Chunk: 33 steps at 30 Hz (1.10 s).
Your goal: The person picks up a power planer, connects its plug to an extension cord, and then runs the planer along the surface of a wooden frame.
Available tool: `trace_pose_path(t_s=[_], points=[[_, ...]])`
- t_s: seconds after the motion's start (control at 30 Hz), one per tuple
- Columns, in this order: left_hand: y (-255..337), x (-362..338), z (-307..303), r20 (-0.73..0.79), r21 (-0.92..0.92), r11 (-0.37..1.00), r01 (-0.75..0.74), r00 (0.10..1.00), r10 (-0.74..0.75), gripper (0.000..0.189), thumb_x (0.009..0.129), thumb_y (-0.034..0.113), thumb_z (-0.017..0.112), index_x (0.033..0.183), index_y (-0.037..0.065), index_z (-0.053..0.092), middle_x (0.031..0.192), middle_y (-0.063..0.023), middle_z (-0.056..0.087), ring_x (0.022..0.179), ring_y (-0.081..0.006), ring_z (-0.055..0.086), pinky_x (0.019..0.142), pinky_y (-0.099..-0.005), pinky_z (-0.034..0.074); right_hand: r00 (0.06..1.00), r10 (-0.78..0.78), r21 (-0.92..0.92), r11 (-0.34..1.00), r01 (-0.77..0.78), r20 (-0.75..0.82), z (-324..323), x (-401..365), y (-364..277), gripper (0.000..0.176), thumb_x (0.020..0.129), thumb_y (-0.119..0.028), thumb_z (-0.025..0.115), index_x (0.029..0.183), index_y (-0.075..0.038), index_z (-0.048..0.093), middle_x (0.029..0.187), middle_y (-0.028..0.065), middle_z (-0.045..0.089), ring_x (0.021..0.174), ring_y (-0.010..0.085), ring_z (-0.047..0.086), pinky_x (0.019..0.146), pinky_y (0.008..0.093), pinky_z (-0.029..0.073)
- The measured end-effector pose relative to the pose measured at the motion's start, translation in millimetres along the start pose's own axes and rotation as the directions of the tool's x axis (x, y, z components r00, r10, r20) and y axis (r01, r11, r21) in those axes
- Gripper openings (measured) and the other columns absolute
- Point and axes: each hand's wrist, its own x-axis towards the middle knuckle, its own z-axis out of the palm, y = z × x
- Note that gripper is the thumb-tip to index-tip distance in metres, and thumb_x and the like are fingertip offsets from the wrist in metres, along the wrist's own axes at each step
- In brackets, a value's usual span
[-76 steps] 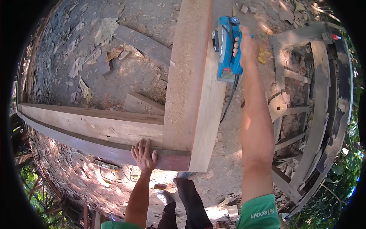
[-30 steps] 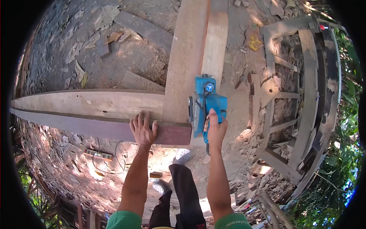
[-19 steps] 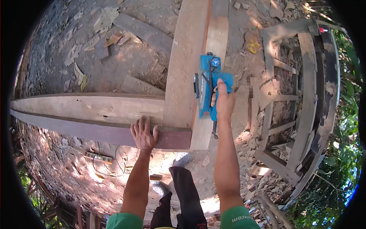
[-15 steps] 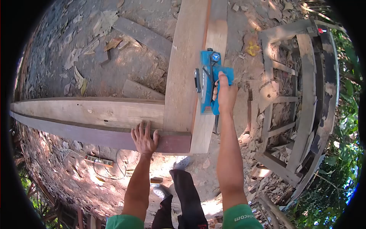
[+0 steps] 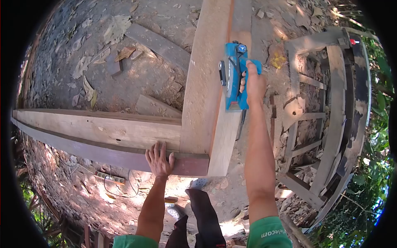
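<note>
My right hand (image 5: 256, 86) is wrapped round the handle of a blue electric planer (image 5: 232, 89). The planer sits on the pale wooden board (image 5: 225, 142) that runs away from me along the right side of a wider plank (image 5: 202, 82). Well to the left, my left hand (image 5: 159, 160) lies with fingers stretched over the edge of a reddish-brown beam (image 5: 190, 164), close to the corner where it meets the plank. Behind that beam is a lighter beam (image 5: 136, 131) with small dark holes. The planer's underside is hidden.
A weathered wooden frame (image 5: 334, 103) stands at the right. Loose boards (image 5: 159, 45) and dry leaves (image 5: 118, 29) lie on the dirt beyond the beams. Near my feet are a power strip (image 5: 109, 177) and its cord. A branch (image 5: 295, 231) lies at lower right.
My right hand and the planer have moved farther away from me along the board. My left hand stays on the beam. The whole view has shifted slightly.
</note>
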Motion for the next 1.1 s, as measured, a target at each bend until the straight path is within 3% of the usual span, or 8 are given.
trace_pose_path(t_s=[0.4,0.73,1.1], points=[[-0.2,2.4,-0.9,-0.009,-0.004,1.000,-0.015,1.000,0.015,0.056,0.090,0.045,0.058,0.136,0.013,0.058,0.143,-0.0151,0.052,0.132,-0.0362,0.045,0.115,-0.0576,0.024,1.000,0.002,0.008,1.000,-0.002,-0.006,12.5,34.1,-19.5,0.045,0.088,-0.045,0.067,0.070,-0.004,0.060,0.058,0.0055,0.055,0.045,0.0151,0.050,0.041,0.0314,0.040],[-0.5,1.4,0.1,0.048,0.013,1.000,0.021,0.999,-0.021,0.058,0.088,0.046,0.061,0.138,0.016,0.057,0.147,-0.0126,0.049,0.136,-0.0342,0.042,0.118,-0.0564,0.022,0.999,-0.045,-0.002,0.999,0.045,0.011,25.0,67.8,-41.4,0.048,0.089,-0.044,0.065,0.072,0.001,0.061,0.057,0.0084,0.057,0.045,0.0172,0.053,0.042,0.0334,0.041],[1.9,3.5,-4.1,0.025,0.005,1.000,-0.007,1.000,0.007,0.057,0.090,0.046,0.056,0.134,0.012,0.059,0.143,-0.0149,0.051,0.131,-0.0367,0.045,0.114,-0.0581,0.025,0.995,-0.088,0.035,0.996,0.086,0.042,44.6,117.4,-70.9,0.048,0.088,-0.046,0.064,0.073,-0.001,0.060,0.061,0.0078,0.059,0.049,0.0165,0.055,0.044,0.0330,0.044]])
